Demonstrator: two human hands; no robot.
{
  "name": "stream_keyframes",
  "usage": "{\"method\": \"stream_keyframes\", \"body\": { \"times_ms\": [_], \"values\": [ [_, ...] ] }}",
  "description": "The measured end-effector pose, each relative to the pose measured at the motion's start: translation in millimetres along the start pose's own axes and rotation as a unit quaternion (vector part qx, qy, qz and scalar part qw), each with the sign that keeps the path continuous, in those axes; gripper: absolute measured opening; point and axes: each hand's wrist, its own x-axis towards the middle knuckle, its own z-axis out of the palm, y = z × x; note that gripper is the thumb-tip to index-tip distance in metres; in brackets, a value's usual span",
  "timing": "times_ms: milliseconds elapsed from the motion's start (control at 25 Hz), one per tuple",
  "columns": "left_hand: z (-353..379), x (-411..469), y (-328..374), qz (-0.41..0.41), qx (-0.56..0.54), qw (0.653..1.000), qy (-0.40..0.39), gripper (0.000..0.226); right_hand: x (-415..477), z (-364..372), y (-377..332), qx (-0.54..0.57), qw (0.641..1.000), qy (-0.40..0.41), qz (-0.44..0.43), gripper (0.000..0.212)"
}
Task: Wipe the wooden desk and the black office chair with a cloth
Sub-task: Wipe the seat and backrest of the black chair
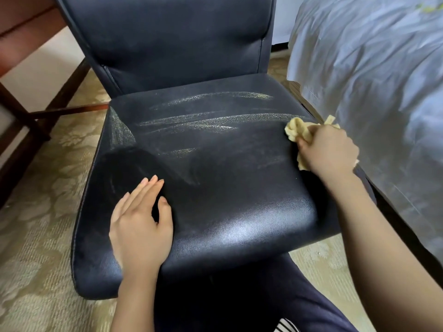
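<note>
The black office chair (215, 164) fills the middle of the view, its seat streaked with damp wipe marks and its backrest rising behind. My right hand (328, 152) grips a bunched yellow cloth (297, 131) and presses it on the seat's right edge. My left hand (140, 221) lies flat with straight fingers on the front left of the seat. A corner of the wooden desk (21, 27) shows at the upper left, with its dark legs below.
A bed with a pale blue cover (374, 75) stands close against the chair's right side. Patterned beige carpet (40, 236) spreads to the left and under the chair. My dark-trousered leg (239, 295) sits just before the seat's front edge.
</note>
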Motion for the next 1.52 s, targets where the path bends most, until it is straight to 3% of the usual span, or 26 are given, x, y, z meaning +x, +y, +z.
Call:
{"method": "stream_keyframes", "body": {
  "times_ms": [320, 480, 920, 1160, 1320, 1520],
  "values": [
    [-2.8, 0.4, -5.0, -0.003, -0.005, 1.0, -0.008, 0.036, -59.8, 17.8, -78.4, -0.005, 0.971, -0.032, -0.237, 0.025],
    [-5.3, 3.9, -10.7, -0.001, -0.002, 1.0, -0.02, 0.036, -78.8, 10.5, -61.4, 0.034, 0.96, -0.066, -0.269, 0.023],
    [-1.7, 6.1, -13.8, 0.006, -0.005, 1.0, -0.014, 0.035, -36.2, -13.8, 33.4, -0.019, 0.999, 0.025, -0.044, 0.026],
    [-2.6, 5.5, -11.6, 0.02, -0.001, 1.0, -0.022, 0.037, -1.4, 8.1, -14.3, -0.045, 0.998, 0.035, -0.028, 0.025],
    [-4.2, 5.9, -11.4, 0.024, 0.001, 0.999, -0.027, 0.037, 8.0, 24.8, -79.3, -0.047, 0.992, -0.064, -0.095, 0.014],
    [-4.3, 6.0, -10.5, 0.025, 0.006, 0.999, -0.034, 0.037, -24.6, 43.6, -151.7, -0.013, 0.943, -0.142, -0.299, 0.02]
  ]
}}
